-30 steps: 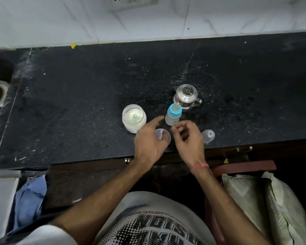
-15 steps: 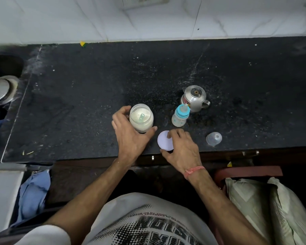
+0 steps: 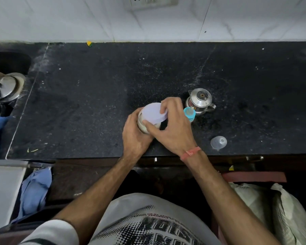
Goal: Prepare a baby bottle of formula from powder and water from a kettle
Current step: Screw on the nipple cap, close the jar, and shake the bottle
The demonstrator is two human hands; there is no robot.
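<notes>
A glass jar of white formula powder (image 3: 143, 126) stands on the black counter (image 3: 88, 106), gripped around its side by my left hand (image 3: 135, 137). My right hand (image 3: 173, 128) holds a pale lilac lid (image 3: 153, 113) tilted over the jar's mouth. Just right of my right hand, the baby bottle (image 3: 190, 113) with a blue collar and teat stands upright, partly hidden by my fingers. Behind it sits a small steel kettle (image 3: 199, 100). The bottle's clear dome cap (image 3: 218, 142) lies near the counter's front edge.
A white tiled wall with a socket (image 3: 150, 1) runs along the back. A steel vessel (image 3: 6, 89) sits in a recess at the far left. Blue cloth (image 3: 34, 190) hangs lower left; a pale sack (image 3: 275, 214) lies lower right.
My right hand picked the lilac lid up off the counter and carried it over the jar. My left hand closed around the jar's side.
</notes>
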